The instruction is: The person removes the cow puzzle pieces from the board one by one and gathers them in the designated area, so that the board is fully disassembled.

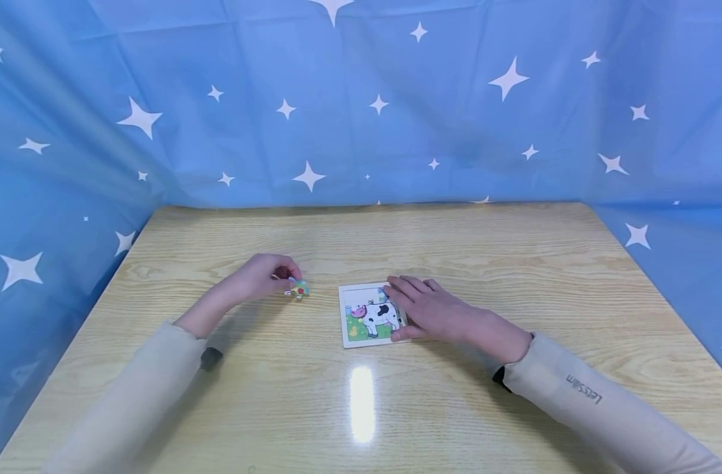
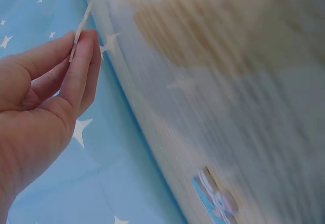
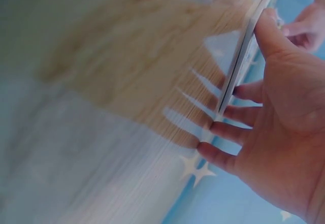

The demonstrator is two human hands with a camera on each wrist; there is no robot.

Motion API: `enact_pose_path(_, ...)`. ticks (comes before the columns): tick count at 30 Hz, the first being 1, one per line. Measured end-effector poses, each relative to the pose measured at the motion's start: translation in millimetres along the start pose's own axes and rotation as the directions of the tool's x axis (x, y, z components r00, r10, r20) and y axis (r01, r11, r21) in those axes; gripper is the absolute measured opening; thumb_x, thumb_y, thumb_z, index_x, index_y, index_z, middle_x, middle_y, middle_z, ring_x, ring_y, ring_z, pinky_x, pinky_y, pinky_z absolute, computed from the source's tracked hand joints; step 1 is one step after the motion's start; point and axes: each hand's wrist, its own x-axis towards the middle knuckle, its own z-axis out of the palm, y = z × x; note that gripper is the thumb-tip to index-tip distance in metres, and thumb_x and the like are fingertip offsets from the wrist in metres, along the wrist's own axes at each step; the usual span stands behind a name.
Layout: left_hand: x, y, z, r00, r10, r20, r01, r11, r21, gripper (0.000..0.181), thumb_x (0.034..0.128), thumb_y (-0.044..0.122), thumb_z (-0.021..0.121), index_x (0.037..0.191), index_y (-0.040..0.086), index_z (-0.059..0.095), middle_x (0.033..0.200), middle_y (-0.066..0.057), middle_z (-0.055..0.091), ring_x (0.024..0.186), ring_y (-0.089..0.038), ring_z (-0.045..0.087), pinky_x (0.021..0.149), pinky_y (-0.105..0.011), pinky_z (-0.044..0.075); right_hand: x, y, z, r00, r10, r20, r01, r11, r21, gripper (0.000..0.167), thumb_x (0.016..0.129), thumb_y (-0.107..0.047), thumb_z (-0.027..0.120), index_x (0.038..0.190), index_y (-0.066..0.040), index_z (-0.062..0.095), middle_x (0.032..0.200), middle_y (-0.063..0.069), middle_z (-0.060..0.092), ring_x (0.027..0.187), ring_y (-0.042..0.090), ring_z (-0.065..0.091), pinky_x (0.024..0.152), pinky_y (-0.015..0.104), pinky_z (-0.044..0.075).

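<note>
A small, colourful jigsaw piece (image 1: 300, 289) is pinched between the thumb and fingers of my left hand (image 1: 267, 275). The left wrist view shows the piece (image 2: 81, 30) edge-on, as a thin strip at the fingertips. To its right on the table lies a square jigsaw board (image 1: 347, 334) with a white rim and a picture of a cow on grass. My right hand (image 1: 438, 311) rests across the board's right side, fingers spread and nearly straight, covering part of the picture. In the right wrist view the thumb (image 3: 274, 35) touches the board's edge.
Both things are on a light wood-grain table (image 1: 515, 263), which has a bright glare patch in front of the board. A blue curtain (image 1: 361, 131) with white stars hangs behind the table and along its sides.
</note>
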Motion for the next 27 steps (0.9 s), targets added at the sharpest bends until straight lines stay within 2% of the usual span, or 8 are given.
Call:
enact_pose_path(3,-6.2,-3.4,-2.7,1.000,-0.007,-0.011,0.007,1.000,0.001,0.006,0.1015,-0.003,0.071,0.107,-0.004,0.074,0.100,-0.009,0.074,0.100,-0.029,0.072,0.093,-0.044,0.060,0.5,0.2,0.5,1.000,0.000,0.004,0.000,1.000,0.006,0.090,0.108,-0.053,0.067,0.169,0.005,0.033,0.174,0.031,0.031,0.159,0.052,0.032,0.120,0.075,0.034)
enact_pose_path(9,-19.4,-8.7,-7.2,0.998,-0.060,-0.022,0.059,0.998,-0.029,0.008,0.1035,0.000,0.072,0.110,-0.004,0.075,0.101,-0.009,0.073,0.097,-0.025,0.068,0.083,-0.034,0.056,2.2,0.7,2.7,1.000,0.001,0.009,-0.001,1.000,0.019,0.090,0.108,-0.051,0.066,0.169,0.005,0.032,0.174,0.030,0.030,0.159,0.052,0.031,0.121,0.075,0.033)
enact_pose_path(12,-26.5,-10.2,-8.5,0.996,-0.081,-0.024,0.080,0.996,-0.034,0.008,0.1035,0.000,0.072,0.110,-0.004,0.075,0.104,-0.009,0.073,0.101,-0.027,0.070,0.086,-0.036,0.057,2.5,0.5,2.0,1.000,-0.001,0.009,0.001,1.000,0.019,0.090,0.108,-0.052,0.066,0.169,0.005,0.032,0.175,0.030,0.030,0.160,0.052,0.031,0.121,0.075,0.032)
enact_pose_path(17,-36.2,-13.9,-10.1,0.996,-0.083,-0.026,0.082,0.996,-0.036,0.007,0.1029,-0.002,0.072,0.109,-0.004,0.074,0.103,-0.010,0.073,0.100,-0.026,0.070,0.085,-0.036,0.057,2.3,0.5,1.4,1.000,-0.002,0.011,0.002,1.000,0.009,0.091,0.108,-0.053,0.066,0.169,0.005,0.033,0.174,0.030,0.030,0.159,0.052,0.032,0.120,0.075,0.034)
enact_pose_path(27,-48.5,-17.4,-16.8,0.993,-0.117,-0.033,0.116,0.993,-0.022,0.009,0.1016,-0.001,0.074,0.110,-0.004,0.075,0.103,-0.008,0.073,0.098,-0.025,0.068,0.084,-0.034,0.055,1.0,1.7,2.7,1.000,-0.005,-0.001,0.005,1.000,-0.003,0.089,0.108,-0.051,0.067,0.168,0.005,0.034,0.173,0.031,0.032,0.159,0.052,0.032,0.120,0.075,0.034)
